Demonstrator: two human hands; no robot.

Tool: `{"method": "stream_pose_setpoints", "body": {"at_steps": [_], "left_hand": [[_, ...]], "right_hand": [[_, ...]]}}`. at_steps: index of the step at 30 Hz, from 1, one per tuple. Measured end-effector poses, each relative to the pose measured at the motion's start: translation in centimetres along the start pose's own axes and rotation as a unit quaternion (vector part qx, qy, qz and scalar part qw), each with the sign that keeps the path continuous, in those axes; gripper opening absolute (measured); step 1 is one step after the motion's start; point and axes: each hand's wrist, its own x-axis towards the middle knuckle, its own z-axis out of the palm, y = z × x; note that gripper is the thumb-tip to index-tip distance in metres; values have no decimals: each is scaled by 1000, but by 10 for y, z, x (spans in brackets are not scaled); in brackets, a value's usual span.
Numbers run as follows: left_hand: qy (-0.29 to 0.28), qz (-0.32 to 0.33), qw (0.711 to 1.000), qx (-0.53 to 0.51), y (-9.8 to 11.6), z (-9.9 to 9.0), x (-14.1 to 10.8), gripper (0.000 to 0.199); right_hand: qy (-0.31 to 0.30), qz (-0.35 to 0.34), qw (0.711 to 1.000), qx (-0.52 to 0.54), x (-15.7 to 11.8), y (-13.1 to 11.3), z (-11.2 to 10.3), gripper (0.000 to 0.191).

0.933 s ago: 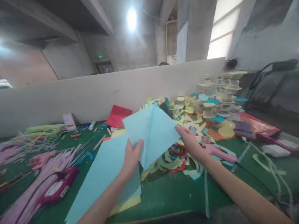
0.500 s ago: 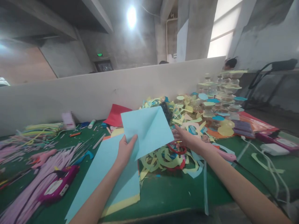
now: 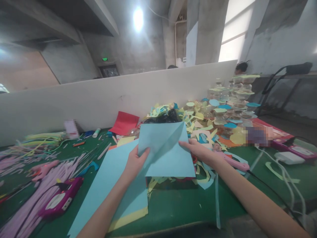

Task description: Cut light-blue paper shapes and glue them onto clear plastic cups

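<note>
**Creased light-blue square paper sheet [image 3: 164, 162] pinched at both sides**

The bare left hand [image 3: 135, 161] has a narrow pinch on the sheet's left edge — thumb flat on the upper face, fingers tucked beneath. The bare right hand [image 3: 201, 152] pinches the right edge, a digit laid over the face; the fingers behind are partly hidden.

The sheet is held over the far right part of the stack of large light-blue paper sheets [image 3: 119, 188] and reaches out past its right side. Nearly as wide as tall, it shows no clear long axis; its near edge lies almost level, facing the person, and a diagonal crease runs from the far right corner toward the near left.

Right of the stack are curled pale-green paper scraps [image 3: 204, 177] — beyond its far end, a red paper sheet [image 3: 125, 123].
</note>
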Motion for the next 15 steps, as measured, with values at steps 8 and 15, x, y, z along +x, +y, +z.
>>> {"method": "stream_pose_setpoints", "body": {"at_steps": [8,15], "left_hand": [[1,-79,996,-49,6,-4,3,59],[-8,-103,994,-46,5,-5,7,57]], "right_hand": [[-18,-4,999,-37,-2,-3,0,29],[-32,-40,996,-70,9,4,-10,34]]}}
